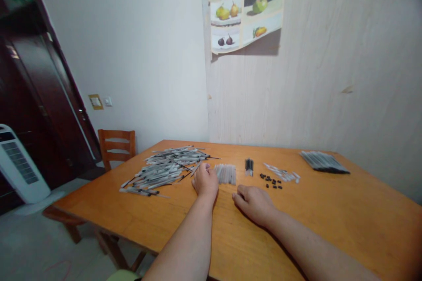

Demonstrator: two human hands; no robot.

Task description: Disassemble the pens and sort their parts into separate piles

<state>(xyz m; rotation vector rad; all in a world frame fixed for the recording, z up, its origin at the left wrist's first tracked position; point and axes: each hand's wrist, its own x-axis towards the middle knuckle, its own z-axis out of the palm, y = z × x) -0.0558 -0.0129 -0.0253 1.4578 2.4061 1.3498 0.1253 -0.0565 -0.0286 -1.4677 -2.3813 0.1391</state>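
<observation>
My left hand (206, 181) is closed at the right edge of a large loose pile of pens (165, 167), clear barrels with dark parts. A thin pen-like stick lies against its fingertips; whether they grip it I cannot tell. Just right of that hand, a row of clear pen barrels (226, 174) lies side by side. My right hand (253, 202) rests on the table with curled fingers, nothing showing in them. Beyond it are a small bundle of dark refills (249, 167), scattered small black caps (271, 181) and a loose group of whitish plastic pieces (283, 172).
A neat batch of clear pens with black ends (325, 162) lies at the far right of the wooden table (171, 228). Behind the table is a wall with a fruit poster (245, 19). A wooden chair (117, 145) and a white air cooler (23, 167) stand at the left.
</observation>
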